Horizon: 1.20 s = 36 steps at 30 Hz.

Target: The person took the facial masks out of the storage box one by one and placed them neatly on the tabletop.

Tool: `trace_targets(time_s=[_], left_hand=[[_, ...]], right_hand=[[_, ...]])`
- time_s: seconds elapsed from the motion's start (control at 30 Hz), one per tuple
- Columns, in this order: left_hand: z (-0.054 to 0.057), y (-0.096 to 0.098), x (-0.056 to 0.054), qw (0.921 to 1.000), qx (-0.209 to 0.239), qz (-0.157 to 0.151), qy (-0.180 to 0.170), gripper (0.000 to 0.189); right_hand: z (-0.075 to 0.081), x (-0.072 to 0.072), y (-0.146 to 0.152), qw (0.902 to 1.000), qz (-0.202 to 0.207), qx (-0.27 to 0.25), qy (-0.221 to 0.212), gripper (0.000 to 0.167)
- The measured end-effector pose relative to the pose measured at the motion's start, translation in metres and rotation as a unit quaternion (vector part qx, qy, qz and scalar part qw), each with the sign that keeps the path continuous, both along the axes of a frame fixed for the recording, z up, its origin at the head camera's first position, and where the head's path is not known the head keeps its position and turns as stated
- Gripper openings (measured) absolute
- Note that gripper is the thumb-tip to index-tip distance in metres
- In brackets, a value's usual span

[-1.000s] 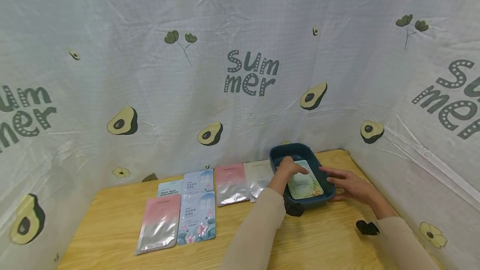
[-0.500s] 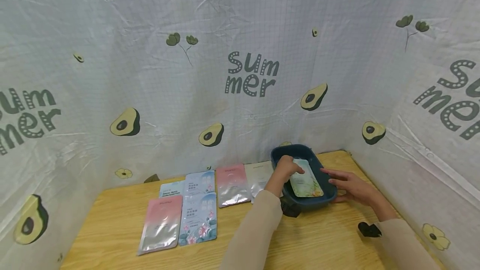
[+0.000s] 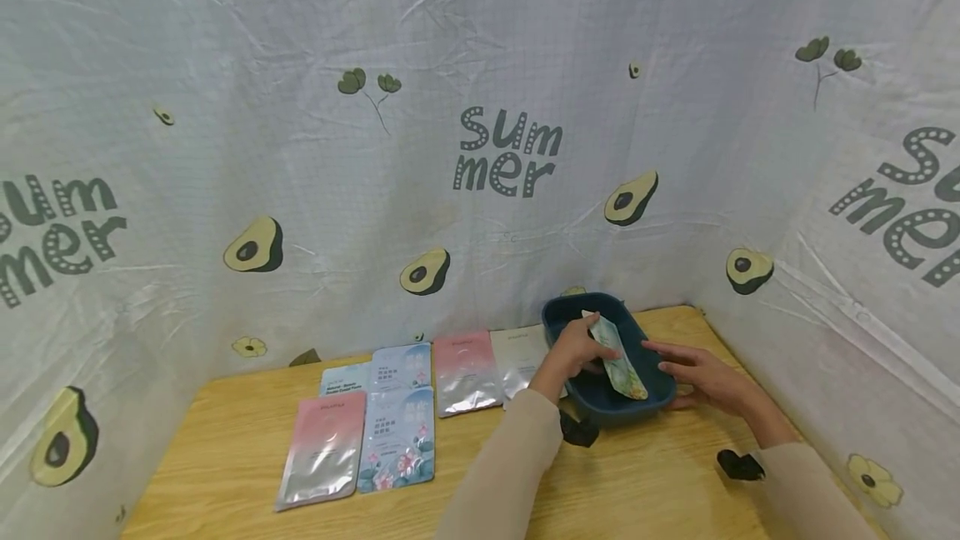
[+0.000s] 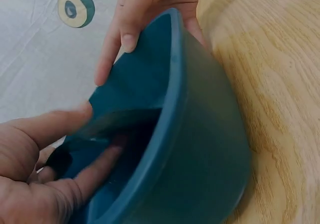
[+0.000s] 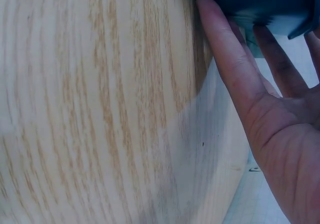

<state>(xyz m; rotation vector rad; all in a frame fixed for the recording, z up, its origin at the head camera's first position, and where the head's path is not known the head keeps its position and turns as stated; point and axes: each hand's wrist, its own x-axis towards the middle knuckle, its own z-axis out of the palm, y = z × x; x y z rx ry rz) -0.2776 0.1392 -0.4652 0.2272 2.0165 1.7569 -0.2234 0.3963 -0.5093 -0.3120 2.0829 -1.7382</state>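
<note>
A dark blue plastic basin [image 3: 626, 415] stands at the back right of the table. Inside it my left hand [image 3: 576, 350] pinches a pale green face mask sachet [image 3: 619, 367], which is tilted up on its long edge. In the left wrist view, the left thumb is on one side of the sachet [image 4: 117, 121] and a finger reaches under it. My right hand [image 3: 708, 377] touches the right side of the basin with fairly straight fingers, some at the rim. The right wrist view shows the right hand's thumb [image 5: 225, 48] against the outer wall.
Left of the basin lie a cream sachet [image 3: 517, 357] and a pink one [image 3: 468, 377]. Further left, more pink [image 3: 322, 448] and blue sachets [image 3: 397, 444] lie on the wooden table [image 3: 217, 432]. A printed cloth [image 3: 337, 190] hangs close behind the basin.
The green sachet lay flat in the basin with my left hand over its edge; now the hand has gripped it and tipped it up. My right hand stays at the basin's side.
</note>
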Motion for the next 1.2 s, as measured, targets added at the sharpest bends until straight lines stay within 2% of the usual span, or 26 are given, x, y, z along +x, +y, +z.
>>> trace_targets(time_s=[0.13, 0.27, 0.43, 0.67, 0.87, 1.03, 1.1, 1.2], left_hand=[[0.0, 0.002, -0.001, 0.9982, -0.047, -0.003, 0.038, 0.086], [0.005, 0.0, -0.003, 0.9928, -0.091, 0.001, 0.078, 0.083], [0.013, -0.007, -0.005, 0.988, -0.108, 0.006, 0.11, 0.081], [0.016, -0.028, -0.001, 0.9844, -0.084, 0.001, 0.155, 0.084], [0.015, -0.052, 0.0, 0.9824, -0.065, 0.004, 0.175, 0.083], [0.013, -0.071, 0.006, 0.9789, -0.051, 0.005, 0.198, 0.083], [0.013, -0.078, 0.01, 0.9805, -0.027, 0.011, 0.194, 0.083], [0.016, -0.088, 0.016, 0.9853, 0.019, 0.018, 0.169, 0.083]], right_hand=[[-0.002, 0.002, 0.001, 1.0, 0.0, 0.002, -0.003, 0.059], [-0.003, 0.002, 0.001, 1.0, -0.002, 0.003, -0.006, 0.058], [-0.003, 0.002, 0.0, 0.9999, -0.002, 0.001, -0.013, 0.057], [-0.005, 0.003, -0.002, 0.9986, 0.001, -0.027, -0.046, 0.058], [-0.01, 0.005, -0.006, 0.9979, -0.003, -0.046, -0.044, 0.058], [-0.012, 0.006, -0.006, 0.9976, -0.007, -0.052, -0.044, 0.057], [-0.013, 0.006, -0.005, 0.9975, -0.007, -0.054, -0.045, 0.057], [-0.013, 0.004, -0.005, 0.9972, -0.003, -0.059, -0.046, 0.057]])
